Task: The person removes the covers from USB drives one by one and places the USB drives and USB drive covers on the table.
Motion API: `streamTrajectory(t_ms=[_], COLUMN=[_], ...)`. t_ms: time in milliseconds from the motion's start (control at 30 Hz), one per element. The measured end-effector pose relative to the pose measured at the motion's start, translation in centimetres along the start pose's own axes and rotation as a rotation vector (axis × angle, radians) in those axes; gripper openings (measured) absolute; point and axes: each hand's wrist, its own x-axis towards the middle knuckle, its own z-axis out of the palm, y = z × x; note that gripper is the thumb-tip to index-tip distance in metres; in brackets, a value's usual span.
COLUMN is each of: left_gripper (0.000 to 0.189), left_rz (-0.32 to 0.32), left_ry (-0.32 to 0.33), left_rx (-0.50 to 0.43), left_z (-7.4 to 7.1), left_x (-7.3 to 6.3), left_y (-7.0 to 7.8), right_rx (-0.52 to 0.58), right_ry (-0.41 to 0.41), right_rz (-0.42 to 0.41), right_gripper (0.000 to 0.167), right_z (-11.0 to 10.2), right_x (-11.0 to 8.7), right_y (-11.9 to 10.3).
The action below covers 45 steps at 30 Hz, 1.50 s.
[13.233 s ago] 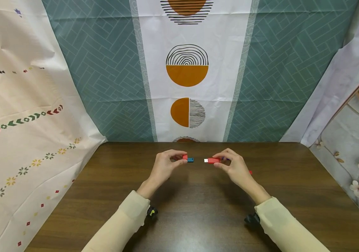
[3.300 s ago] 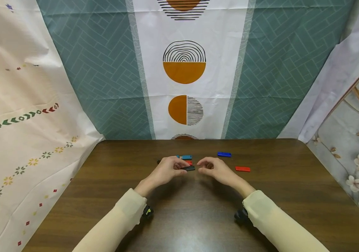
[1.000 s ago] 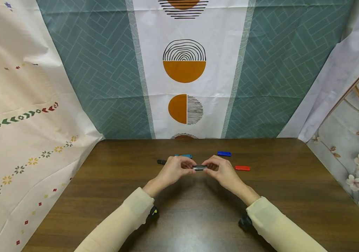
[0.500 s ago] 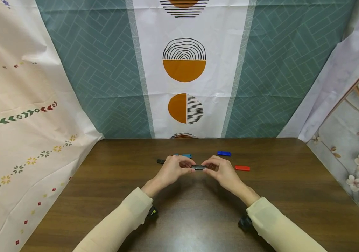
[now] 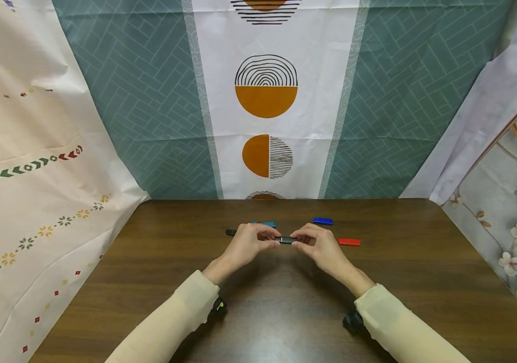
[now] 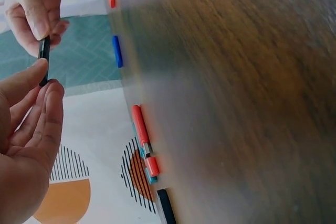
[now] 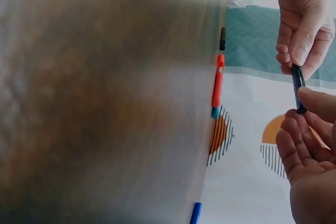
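A slim black USB flash drive [image 5: 288, 240] is held level above the table between both hands. My left hand [image 5: 246, 245] pinches its left end between thumb and fingers; my right hand [image 5: 323, 245] pinches the right end the same way. A thin light band crosses the drive near the left fingertips. In the left wrist view the black flash drive [image 6: 44, 51] spans the two thumbs. Behind the left hand lies a red flash drive [image 6: 139, 123], its silver connector showing between body and cap; the head view hides it.
On the brown table [image 5: 281, 322], a teal flash drive [image 5: 268, 224] and a black stick [image 5: 231, 232] lie by the left hand. A blue flash drive [image 5: 323, 221] lies beyond the right hand, a red one [image 5: 349, 242] to its right. Patterned cloths hang behind and at the sides.
Earlier the right hand held a red flash drive, then came near the black one in the left hand. Both hands now grip the black drive; over the last second they hardly move.
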Motion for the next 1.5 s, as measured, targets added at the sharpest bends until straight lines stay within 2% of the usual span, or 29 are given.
streamTrajectory(t_ms=[233, 400, 533, 700, 1167, 1367, 1500], left_gripper=[0.018, 0.018, 0.02, 0.025, 0.018, 0.02, 0.018], left_rz=[-0.022, 0.005, 0.008, 0.004, -0.051, -0.083, -0.08], left_ry=[0.069, 0.065, 0.064, 0.046, 0.108, 0.093, 0.093], left_rx=[-0.092, -0.06, -0.045, -0.058, -0.036, -0.003, 0.03], left_z=[-0.5, -0.5, -0.5, -0.5, -1.2, -1.5, -1.5], left_x=[0.8, 1.0, 1.0, 0.8, -0.1, -0.4, -0.6], left_y=[-0.5, 0.2, 0.1, -0.2, -1.4, -1.7, -2.1], right_rx=[0.024, 0.012, 0.003, -0.009, 0.003, 0.0, -0.009], right_ry=[0.038, 0.067, 0.072, 0.07, 0.03, 0.015, 0.01], right_rz=[0.085, 0.055, 0.036, 0.053, 0.089, 0.118, 0.11], right_gripper=[0.016, 0.016, 0.018, 0.018, 0.016, 0.015, 0.015], right_z=[-1.5, -1.2, -1.1, -1.1, -0.6, -0.5, -0.2], right_x=[0.2, 0.5, 0.6, 0.5, 0.7, 0.9, 1.0], right_y=[1.0, 0.7, 0.7, 0.9, 1.0, 0.9, 1.0])
